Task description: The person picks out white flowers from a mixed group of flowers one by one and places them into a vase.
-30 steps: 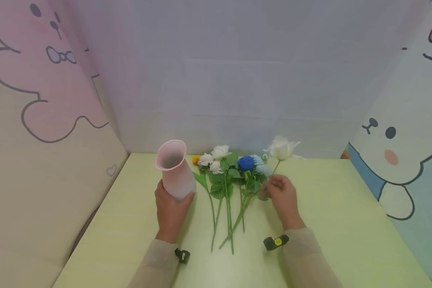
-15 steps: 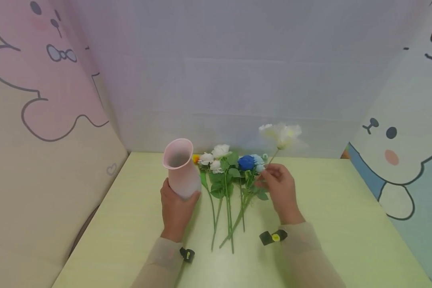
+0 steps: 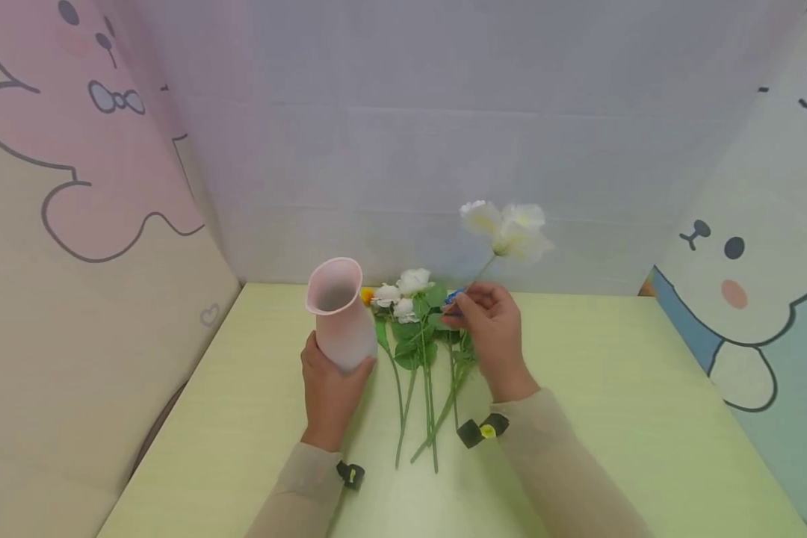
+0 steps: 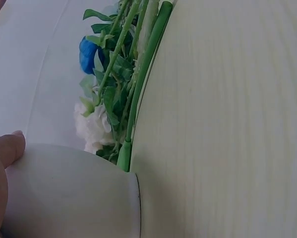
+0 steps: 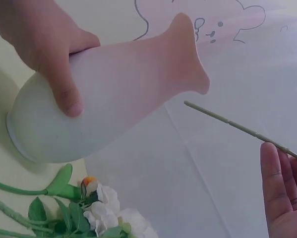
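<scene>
My left hand (image 3: pixel 335 396) is wrapped round the lower part of the pink-and-white vase (image 3: pixel 345 336), the thumb pressed along its side. The vase is upright, with its base down at the bench (image 3: pixel 632 411) and its flared mouth facing up. My right hand (image 3: pixel 494 336) pinches the thin stem (image 5: pixel 232 124) of a large white flower (image 3: pixel 507 232); the bloom is above my fingers, in front of the plain back wall (image 3: pixel 403 149). From the right wrist I see the lower end of that stem pointing towards the mouth of the vase, near the rim but apart from it.

More flowers lie on the bench between my hands, their long green stalks (image 3: pixel 435 457) running towards me. White roses (image 3: pixel 415 282) are in the middle, an orange flower (image 3: pixel 367 296) peeps out just beside the vase, and a blue rose (image 3: pixel 453 296) is partly hidden behind my right hand. Green leaves (image 3: pixel 413 351) spread below the blooms. I wear beige sleeves (image 3: pixel 571 463), with a black strap (image 3: pixel 351 475) at my left wrist and another at my right.
</scene>
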Available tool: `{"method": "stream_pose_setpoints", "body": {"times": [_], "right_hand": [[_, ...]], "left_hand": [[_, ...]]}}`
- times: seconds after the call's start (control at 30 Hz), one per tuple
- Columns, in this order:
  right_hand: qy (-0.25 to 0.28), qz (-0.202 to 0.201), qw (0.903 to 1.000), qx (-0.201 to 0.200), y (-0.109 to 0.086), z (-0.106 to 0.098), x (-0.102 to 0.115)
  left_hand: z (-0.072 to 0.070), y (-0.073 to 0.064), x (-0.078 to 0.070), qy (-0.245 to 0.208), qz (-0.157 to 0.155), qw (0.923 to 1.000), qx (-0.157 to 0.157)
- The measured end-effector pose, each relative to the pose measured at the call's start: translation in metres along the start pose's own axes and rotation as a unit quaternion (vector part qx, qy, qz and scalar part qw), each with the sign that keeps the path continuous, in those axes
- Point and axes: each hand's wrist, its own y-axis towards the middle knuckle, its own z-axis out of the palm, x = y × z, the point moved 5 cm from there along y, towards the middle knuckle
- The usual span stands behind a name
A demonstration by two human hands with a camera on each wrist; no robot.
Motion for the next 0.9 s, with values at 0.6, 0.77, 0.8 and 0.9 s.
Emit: {"method": "stream_pose_setpoints", "body": {"times": [0.6,0.77,0.8,0.9], "right_hand": [[0.069,-0.004,0.9976,-0.002,0.034,0.069,0.035],[0.079,0.003,0.9969,0.000,0.040,0.088,0.034],[0.078,0.007,0.9969,0.001,0.040,0.091,0.032],[0.075,0.019,0.9970,0.000,0.041,0.099,0.024]], "left_hand": [[0.000,0.000,0.000,0.003,0.001,1.0000,0.001],[-0.001,0.001,0.000,0.007,-0.001,1.0000,0.000],[-0.001,0.001,0.000,0.007,0.000,1.0000,0.001],[-0.001,0.000,0.001,0.008,-0.001,1.0000,0.001]]}}
